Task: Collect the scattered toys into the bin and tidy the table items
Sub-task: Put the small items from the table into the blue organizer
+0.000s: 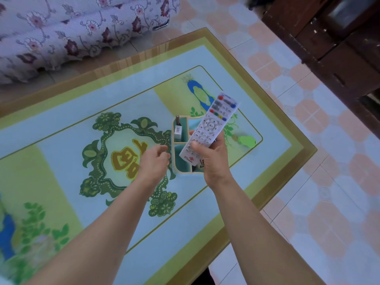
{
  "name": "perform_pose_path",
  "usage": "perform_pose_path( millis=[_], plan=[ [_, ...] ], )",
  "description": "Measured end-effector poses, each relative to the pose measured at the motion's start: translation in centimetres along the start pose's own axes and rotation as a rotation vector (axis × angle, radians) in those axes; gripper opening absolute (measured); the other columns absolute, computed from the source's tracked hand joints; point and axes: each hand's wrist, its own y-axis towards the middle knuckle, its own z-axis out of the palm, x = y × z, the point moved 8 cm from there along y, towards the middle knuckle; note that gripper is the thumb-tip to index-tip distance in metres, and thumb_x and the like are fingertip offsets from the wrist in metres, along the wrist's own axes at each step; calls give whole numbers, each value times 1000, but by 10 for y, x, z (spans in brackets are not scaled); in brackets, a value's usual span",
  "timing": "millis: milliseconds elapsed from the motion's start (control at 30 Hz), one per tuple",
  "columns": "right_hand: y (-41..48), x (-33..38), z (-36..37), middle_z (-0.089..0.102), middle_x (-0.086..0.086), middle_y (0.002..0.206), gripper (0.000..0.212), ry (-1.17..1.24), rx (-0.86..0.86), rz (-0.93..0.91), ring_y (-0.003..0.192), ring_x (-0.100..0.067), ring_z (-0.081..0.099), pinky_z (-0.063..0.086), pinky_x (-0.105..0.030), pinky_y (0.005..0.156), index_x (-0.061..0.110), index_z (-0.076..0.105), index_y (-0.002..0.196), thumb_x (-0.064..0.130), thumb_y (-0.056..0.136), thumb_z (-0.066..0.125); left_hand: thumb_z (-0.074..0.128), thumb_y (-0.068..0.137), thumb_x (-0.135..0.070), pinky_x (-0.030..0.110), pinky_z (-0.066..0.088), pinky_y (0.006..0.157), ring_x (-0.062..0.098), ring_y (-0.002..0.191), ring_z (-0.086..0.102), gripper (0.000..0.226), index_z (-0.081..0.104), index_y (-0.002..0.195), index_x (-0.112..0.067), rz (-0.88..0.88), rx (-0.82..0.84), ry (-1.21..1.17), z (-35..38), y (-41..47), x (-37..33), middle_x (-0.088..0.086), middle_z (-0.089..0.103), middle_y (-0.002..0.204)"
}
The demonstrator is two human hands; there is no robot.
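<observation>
Above the glass-topped table [267, 124], the right hand [213, 159] holds a white remote control [207, 128] by its lower end, thumb pressed on the button face and fingers wrapped behind, so that grip is closed on the remote. The remote is tilted, its upper end pointing away from the person, and it hangs directly over a teal compartmented organizer [181, 159] standing near the table's middle. One rear compartment of the organizer already holds a small upright object [178, 128], too blurred to identify. The left hand [154, 163] hovers just beside the organizer's near-left wall with fingers loosely curled and nothing visibly in it; whether it touches the wall cannot be told. A blurred green item [245, 140] lies on the table beyond the organizer, apart from it. The step in hand appears to be tidying the table items by stowing the remote. The next move likely calls for turning the remote upright and lowering it into a free compartment while the left hand steadies the organizer.
</observation>
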Motion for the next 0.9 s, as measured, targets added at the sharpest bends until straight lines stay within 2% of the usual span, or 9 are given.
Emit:
perform_pose_path(
  millis=[133, 200, 267, 333, 433, 533, 667, 767, 900],
  plan=[
    [-1, -16, -7, 68, 0, 97, 48, -190, -164, -22, 82, -8, 68, 56, -23, 68, 9, 54, 118, -15, 77, 64, 40, 95, -9, 45, 50, 97, 21, 102, 62, 37, 56, 128, -10, -8, 8, 33, 1, 3, 4, 9, 66, 116],
    [-2, -23, -8, 68, -6, 103, 51, -270, -243, -46, 91, -15, 68, 58, -30, 76, 6, 53, 120, -12, 75, 69, 42, 94, -11, 47, 48, 100, 25, 110, 61, 37, 56, 128, -11, -11, 9, 50, 1, 5, 4, 9, 65, 121],
    [-4, -24, -9, 68, -13, 110, 52, -331, -331, -83, 99, -23, 67, 58, -36, 84, 3, 53, 120, -8, 73, 74, 42, 93, -11, 47, 48, 100, 26, 111, 61, 36, 58, 126, -12, -14, 9, 57, 2, 7, 4, 9, 65, 120],
    [-7, -27, -10, 67, -13, 111, 56, -361, -383, -100, 101, -23, 66, 57, -34, 84, 3, 52, 124, -2, 74, 76, 42, 92, -11, 47, 49, 97, 27, 106, 63, 35, 61, 121, -12, -4, 7, 64, 3, 10, 3, 8, 68, 113],
    [-8, -38, -5, 68, -4, 107, 54, -422, -365, -92, 99, -19, 66, 58, -32, 80, 14, 52, 126, 8, 76, 74, 42, 91, -10, 48, 51, 94, 29, 102, 64, 33, 63, 117, -13, 12, 6, 80, 3, 13, -1, 9, 69, 106],
    [-6, -47, -3, 69, 4, 100, 42, -607, -337, -117, 97, -18, 65, 57, -40, 79, 24, 58, 115, 31, 74, 68, 42, 90, -8, 49, 51, 93, 31, 100, 64, 30, 64, 109, -17, 23, -6, 82, 3, 15, -3, 9, 69, 101],
    [-5, -49, -3, 62, 1, 93, 34, -826, -330, -188, 91, -22, 60, 54, -42, 73, 21, 60, 102, 40, 74, 63, 42, 90, -7, 48, 51, 92, 30, 98, 64, 27, 60, 96, -26, 21, -9, 88, 1, 17, -3, 6, 69, 98],
    [-8, -42, -5, 51, -3, 91, 26, -944, -362, -260, 89, -25, 50, 49, -46, 75, 12, 60, 89, 32, 76, 68, 42, 89, -12, 48, 50, 95, 29, 105, 63, 32, 64, 111, -19, 13, 2, 82, -1, 22, 1, 7, 68, 110],
    [-8, -47, 0, 51, -2, 91, 23, -1066, -288, -286, 86, -23, 48, 46, -44, 75, 12, 60, 74, 35, 77, 64, 41, 90, -14, 46, 49, 97, 28, 109, 61, 40, 58, 126, -12, -2, -2, 104, -3, 26, 4, 9, 65, 119]
  ],
)
